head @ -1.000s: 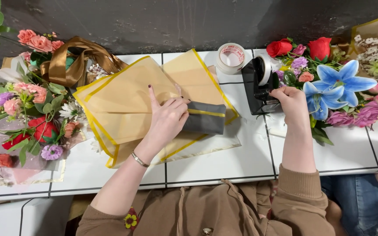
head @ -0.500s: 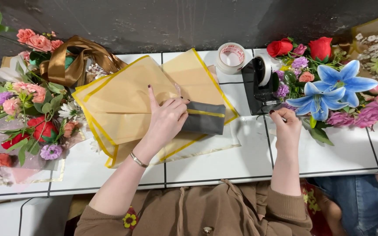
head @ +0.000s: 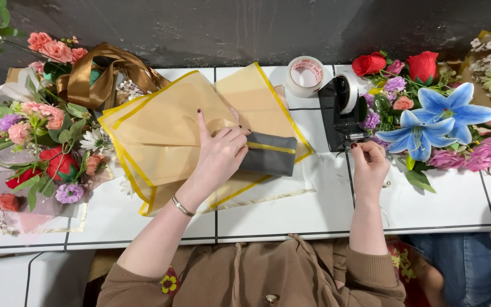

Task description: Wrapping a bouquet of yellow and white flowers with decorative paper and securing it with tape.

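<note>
head view: the left hand (head: 218, 156) lies flat, fingers spread and closed on nothing, pressing down on a stack of translucent tan wrapping sheets with yellow borders (head: 160, 133) spread over the white tiled table (head: 291, 210). its fingertips pin the edge of a dark grey folded sheet with a yellow stripe (head: 271, 153), which sits on the right part of the tan stack, touching it. the right hand (head: 369, 165) is just in front of the black desktop tape dispenser (head: 341, 111), fingers curled with the tips pinched together; whether a strip of clear tape is between them cannot be told, it is too thin to see. a loose roll of clear tape with a white core (head: 305, 75) stands behind the sheets, just beside the dispenser. a bouquet of pink, red and purple flowers (head: 35, 148) with a bronze ribbon lies to the left, and a bunch with blue lilies and red roses (head: 427, 113) to the right.

judging from this, the step in hand is fetching tape while the fold is held in place. the next move calls for keeping the left hand's pressure steady so the grey sheet does not slip, and bringing the right hand across to the pinned edge.
</note>
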